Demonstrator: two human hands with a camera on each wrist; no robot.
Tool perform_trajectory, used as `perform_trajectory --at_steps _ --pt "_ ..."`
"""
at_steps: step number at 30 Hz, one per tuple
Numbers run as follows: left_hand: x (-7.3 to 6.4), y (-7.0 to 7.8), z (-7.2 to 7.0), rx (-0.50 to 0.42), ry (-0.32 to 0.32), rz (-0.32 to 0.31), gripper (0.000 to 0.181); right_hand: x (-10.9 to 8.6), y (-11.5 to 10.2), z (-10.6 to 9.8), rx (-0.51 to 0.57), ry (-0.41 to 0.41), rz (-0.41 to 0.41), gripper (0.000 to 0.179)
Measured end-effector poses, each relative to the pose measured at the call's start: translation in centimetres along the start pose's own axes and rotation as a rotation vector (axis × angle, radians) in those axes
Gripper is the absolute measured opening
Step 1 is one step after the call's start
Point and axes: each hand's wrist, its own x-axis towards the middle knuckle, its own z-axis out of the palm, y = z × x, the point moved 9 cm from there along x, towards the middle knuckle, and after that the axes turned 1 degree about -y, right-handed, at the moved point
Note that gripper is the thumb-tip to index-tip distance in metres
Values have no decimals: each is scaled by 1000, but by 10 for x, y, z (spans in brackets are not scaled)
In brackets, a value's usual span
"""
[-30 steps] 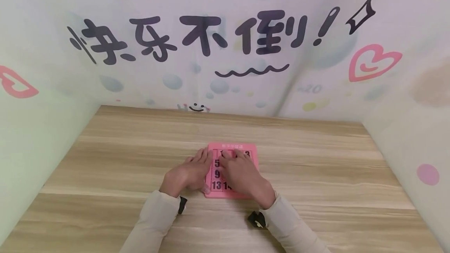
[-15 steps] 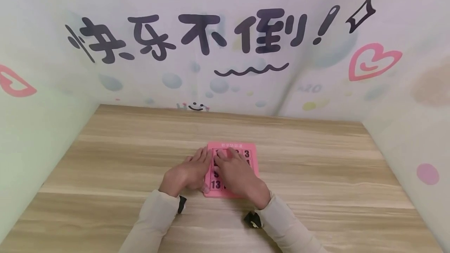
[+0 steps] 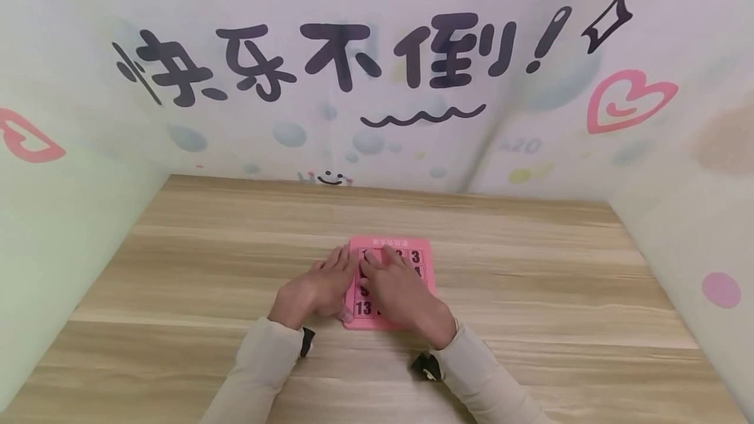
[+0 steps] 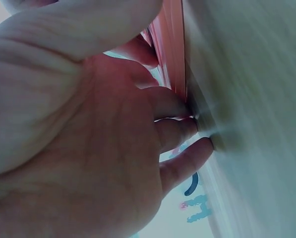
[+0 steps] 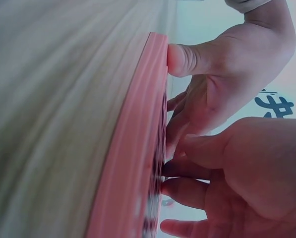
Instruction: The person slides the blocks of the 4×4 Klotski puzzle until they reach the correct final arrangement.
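A pink number slide puzzle (image 3: 389,327) lies flat on the wooden table in the head view. Along its left edge rests my left hand (image 3: 315,288), fingers extended beside the frame and thumb on the frame near its lower left corner. In the left wrist view, some fingertips touch the table. My right hand (image 3: 403,293) reaches over the tiles, with fingertips touching the upper left part. The 1 tile (image 3: 364,254) sits at the top left, just beside a bare pink slot (image 3: 379,253). Tiles 3 (image 3: 415,256) and 13 (image 3: 363,308) show too; my right hand covers several middle tiles.
The wood-grain table (image 3: 206,267) extends around the puzzle on all sides. A printed white backdrop (image 3: 330,142) stands behind it, with similar panels at left and right. Dark straps (image 3: 425,366) show at both wrists.
My right hand has shifted slightly left, and the 1 tile has slid left into the top left corner, leaving the slot to its right. My left hand stays in place.
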Motion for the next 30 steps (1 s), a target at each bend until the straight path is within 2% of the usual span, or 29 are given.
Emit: perform_trajectory --at_steps 15,22,26,30 --pt "-2 -3 9 10 -14 -19 104 -5 6 7 58 -52 33 55" --pt "-1 -1 5 -16 -7 -11 106 -10 33 -6 0 -88 159 57" --pt "0 -1 1 -12 -2 -6 108 -17 48 -12 -30 -160 243 59" --pt "1 -1 0 -16 -1 3 109 -22 54 -13 -33 -221 284 59"
